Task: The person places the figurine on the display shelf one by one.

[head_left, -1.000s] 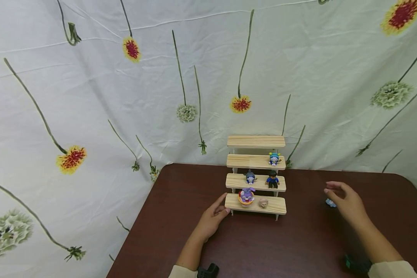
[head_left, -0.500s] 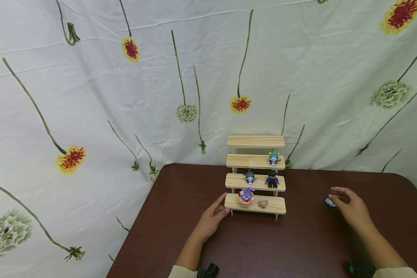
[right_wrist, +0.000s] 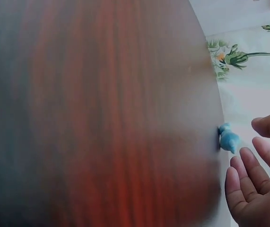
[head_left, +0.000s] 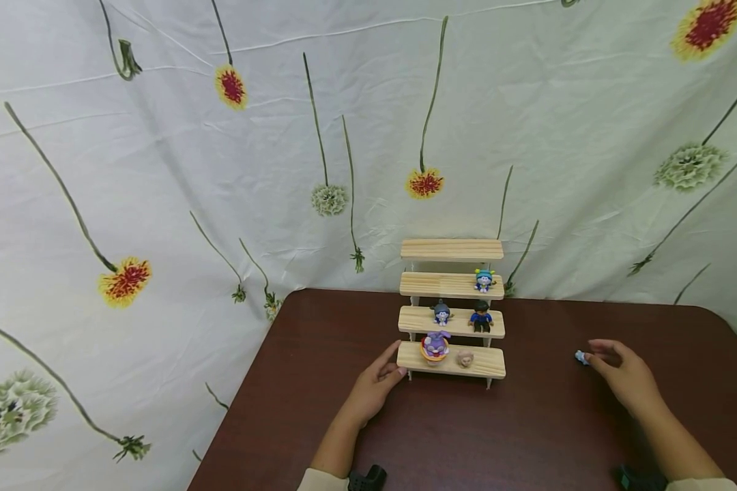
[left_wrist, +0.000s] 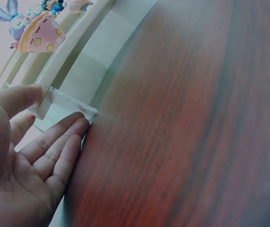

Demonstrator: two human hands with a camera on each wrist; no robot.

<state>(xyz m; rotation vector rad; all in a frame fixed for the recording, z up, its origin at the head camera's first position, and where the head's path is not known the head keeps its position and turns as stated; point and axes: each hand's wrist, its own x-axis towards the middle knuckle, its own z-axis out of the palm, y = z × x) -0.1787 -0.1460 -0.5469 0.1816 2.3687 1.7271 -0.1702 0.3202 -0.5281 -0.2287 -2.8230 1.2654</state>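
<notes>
A stepped wooden display stand [head_left: 451, 359] holds small figures on its lower three shelves. My left hand [head_left: 370, 391] grips the left end of its lowest shelf between thumb and forefinger; in the left wrist view, the other fingers [left_wrist: 61, 151] extend beside the clear leg. To the stand's right, a small light-blue toy figure [head_left: 581, 357] lies on the table. My right hand [head_left: 628, 380] hovers at the figure's right side, thumb and fingers apart. The right wrist view shows a gap between the fingertips and the blue figure [right_wrist: 229, 138].
On the stand are a purple bunny figure [head_left: 435, 345], a small beige figure [head_left: 465, 358], a grey-hatted figure [head_left: 442, 314], a blue-shirted figure [head_left: 482, 318] and a blue-hatted figure [head_left: 484, 280]. Behind the dark table [head_left: 497, 429] hangs a flowered cloth [head_left: 368, 150].
My right hand has moved down and slightly right, beside the small blue figure, which shows a little differently now. The left hand stays at the stand.
</notes>
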